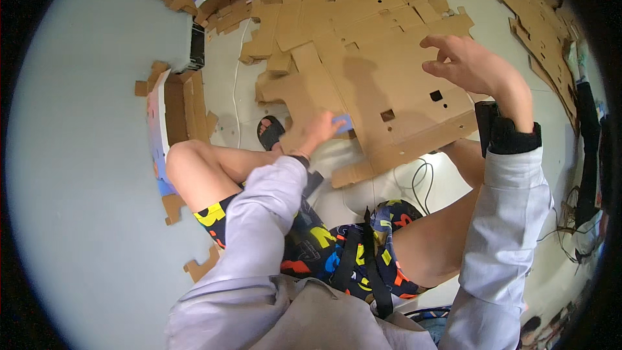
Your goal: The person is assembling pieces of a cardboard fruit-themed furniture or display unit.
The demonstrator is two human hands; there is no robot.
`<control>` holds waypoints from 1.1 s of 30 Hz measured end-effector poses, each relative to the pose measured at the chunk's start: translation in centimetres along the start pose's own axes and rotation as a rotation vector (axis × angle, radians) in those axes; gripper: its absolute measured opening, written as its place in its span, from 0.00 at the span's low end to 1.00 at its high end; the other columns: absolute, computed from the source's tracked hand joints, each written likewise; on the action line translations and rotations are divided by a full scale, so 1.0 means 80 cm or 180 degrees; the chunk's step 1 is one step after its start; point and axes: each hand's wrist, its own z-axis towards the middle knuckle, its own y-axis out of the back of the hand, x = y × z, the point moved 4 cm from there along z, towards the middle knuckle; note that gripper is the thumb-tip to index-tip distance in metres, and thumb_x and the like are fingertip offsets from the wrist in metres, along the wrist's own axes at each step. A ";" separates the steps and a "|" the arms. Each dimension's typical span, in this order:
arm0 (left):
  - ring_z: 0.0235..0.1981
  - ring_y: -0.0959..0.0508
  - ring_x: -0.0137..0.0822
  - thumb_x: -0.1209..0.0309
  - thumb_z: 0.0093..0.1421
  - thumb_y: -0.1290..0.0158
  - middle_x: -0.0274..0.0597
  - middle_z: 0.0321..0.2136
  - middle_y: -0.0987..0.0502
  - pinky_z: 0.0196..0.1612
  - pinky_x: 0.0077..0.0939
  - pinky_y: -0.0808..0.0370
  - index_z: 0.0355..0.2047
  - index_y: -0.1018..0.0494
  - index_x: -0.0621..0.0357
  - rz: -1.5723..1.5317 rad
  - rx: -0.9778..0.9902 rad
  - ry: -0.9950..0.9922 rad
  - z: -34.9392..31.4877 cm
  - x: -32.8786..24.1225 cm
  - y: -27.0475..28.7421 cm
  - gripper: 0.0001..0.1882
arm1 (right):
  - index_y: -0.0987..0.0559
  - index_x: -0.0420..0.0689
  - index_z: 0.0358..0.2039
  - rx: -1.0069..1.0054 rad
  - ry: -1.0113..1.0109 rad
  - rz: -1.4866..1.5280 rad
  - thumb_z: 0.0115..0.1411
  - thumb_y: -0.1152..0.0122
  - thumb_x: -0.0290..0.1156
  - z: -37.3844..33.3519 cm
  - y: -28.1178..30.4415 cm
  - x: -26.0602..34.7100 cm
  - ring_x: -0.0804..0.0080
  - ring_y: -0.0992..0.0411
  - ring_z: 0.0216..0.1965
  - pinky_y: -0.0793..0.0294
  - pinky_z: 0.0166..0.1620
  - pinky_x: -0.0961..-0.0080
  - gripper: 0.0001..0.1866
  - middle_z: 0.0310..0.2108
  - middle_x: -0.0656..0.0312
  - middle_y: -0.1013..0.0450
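Observation:
My left hand [316, 133] is closed at the near edge of a large flattened cardboard sheet [414, 71], slightly blurred by motion. A small flat blue piece [342, 123] shows at its fingertips, and the hand appears to grip it. What exactly the blue piece is cannot be made out. Over the right part of the sheet hovers my right hand [466, 65], its fingers apart and bent, with nothing in them. The sheet has dark square cutouts and a folded near flap [408, 149].
An open cardboard box [173, 107] stands at the left by the grey wall. More flattened cardboard [538, 39] lies at the right. A white cable [236, 91] runs along the floor at the left, and a black cable [424, 185] loops between my legs.

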 end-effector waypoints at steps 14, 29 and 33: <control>0.20 0.27 0.46 0.59 0.48 0.41 0.51 0.18 0.27 0.25 0.33 0.31 0.23 0.24 0.63 0.0398 -0.1662 -0.1196 -0.042 -0.126 0.374 0.17 | 0.32 0.44 0.52 0.0193 0.0014 -0.0236 0.56 0.46 0.40 0.021 -0.014 0.014 0.56 0.27 0.35 0.28 0.40 0.67 0.24 0.38 0.51 0.27; 0.13 0.32 0.34 0.71 0.43 0.37 0.41 0.14 0.30 0.18 0.23 0.37 0.18 0.26 0.62 0.0092 -0.1950 -0.2260 -0.115 -0.195 0.370 0.09 | 0.27 0.40 0.41 -0.1041 0.1590 -0.0441 0.56 0.47 0.36 0.032 -0.064 0.091 0.49 0.29 0.36 0.29 0.39 0.60 0.15 0.30 0.48 0.27; 0.14 0.31 0.36 0.70 0.44 0.37 0.42 0.15 0.29 0.18 0.23 0.37 0.19 0.26 0.62 0.0317 -0.1919 -0.2271 -0.118 -0.187 0.374 0.10 | 0.25 0.39 0.35 -0.0021 0.1181 -0.0554 0.59 0.52 0.41 0.042 -0.095 0.102 0.50 0.29 0.35 0.29 0.36 0.59 0.17 0.29 0.47 0.27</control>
